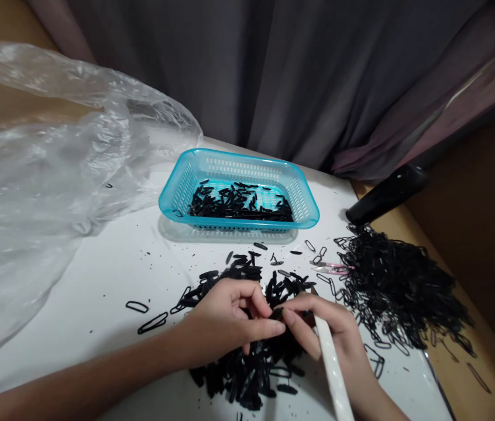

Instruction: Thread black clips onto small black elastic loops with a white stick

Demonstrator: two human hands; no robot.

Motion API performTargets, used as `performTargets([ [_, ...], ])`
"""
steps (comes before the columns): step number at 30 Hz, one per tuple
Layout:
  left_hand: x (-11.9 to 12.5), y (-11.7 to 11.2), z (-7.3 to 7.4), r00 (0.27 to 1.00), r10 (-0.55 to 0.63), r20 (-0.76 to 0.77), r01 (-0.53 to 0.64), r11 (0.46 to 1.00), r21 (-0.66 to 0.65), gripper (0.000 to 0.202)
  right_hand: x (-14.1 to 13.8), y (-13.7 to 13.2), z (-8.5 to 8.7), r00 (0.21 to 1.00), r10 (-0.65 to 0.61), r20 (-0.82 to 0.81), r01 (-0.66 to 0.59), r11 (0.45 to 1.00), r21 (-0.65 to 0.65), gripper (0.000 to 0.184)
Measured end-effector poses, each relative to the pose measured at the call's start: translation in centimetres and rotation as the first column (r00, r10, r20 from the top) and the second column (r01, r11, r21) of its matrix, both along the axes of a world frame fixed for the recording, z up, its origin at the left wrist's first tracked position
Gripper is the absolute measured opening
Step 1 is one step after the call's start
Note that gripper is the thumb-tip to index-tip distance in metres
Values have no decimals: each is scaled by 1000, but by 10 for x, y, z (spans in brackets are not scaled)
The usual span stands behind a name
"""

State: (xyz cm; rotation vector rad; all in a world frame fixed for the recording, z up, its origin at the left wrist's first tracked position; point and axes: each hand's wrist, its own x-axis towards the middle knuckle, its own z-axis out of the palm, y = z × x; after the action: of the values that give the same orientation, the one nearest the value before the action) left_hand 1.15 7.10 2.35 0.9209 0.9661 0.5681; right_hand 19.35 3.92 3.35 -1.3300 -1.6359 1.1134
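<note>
My left hand (234, 313) is closed, thumb and fingertips pinching a small black plastic piece (277, 313). Against the same piece press the thumb and forefinger of my right hand (330, 327). A white-handled tool, seemingly a knife (330, 365), is tucked in the right hand; a short dark tip shows above the fingers and the handle points toward me. Both hands are over a heap of small black plastic pieces (247, 374) on the white tabletop. Beyond them stands a blue plastic basket (239, 223) with many similar black pieces inside.
To the right lies a large pile of black looped frames (401, 286), with pink-handled scissors (333, 269) partly under it. A black cylindrical object (385, 194) leans behind. Clear plastic sheeting (54, 175) covers the left side. Loose black loops (153, 323) lie near my left forearm.
</note>
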Motion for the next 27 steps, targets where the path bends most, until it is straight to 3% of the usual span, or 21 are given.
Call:
performTargets([
  [8,-4,-3,2,993,-87,-76,99,980,172,27,-9,-2,4,994,-101,38,92,978,188,10],
  [11,-5,-3,3,995,-85,-59,97,966,240,25,-9,-2,4,993,-113,29,106,978,180,10],
  [16,-6,-2,4,991,-132,-31,136,967,214,25,-6,0,2,986,-91,-141,81,994,-74,7],
  [21,-7,1,3,988,-153,-7,153,979,137,29,-8,0,4,908,-195,-370,19,903,-429,25],
  [24,-7,3,3,988,-152,11,149,979,142,30,-10,-1,3,863,-263,-432,10,863,-505,30],
  [27,-7,2,3,986,-150,69,139,980,142,30,-9,-1,-1,812,-257,-524,-44,869,-493,29],
])
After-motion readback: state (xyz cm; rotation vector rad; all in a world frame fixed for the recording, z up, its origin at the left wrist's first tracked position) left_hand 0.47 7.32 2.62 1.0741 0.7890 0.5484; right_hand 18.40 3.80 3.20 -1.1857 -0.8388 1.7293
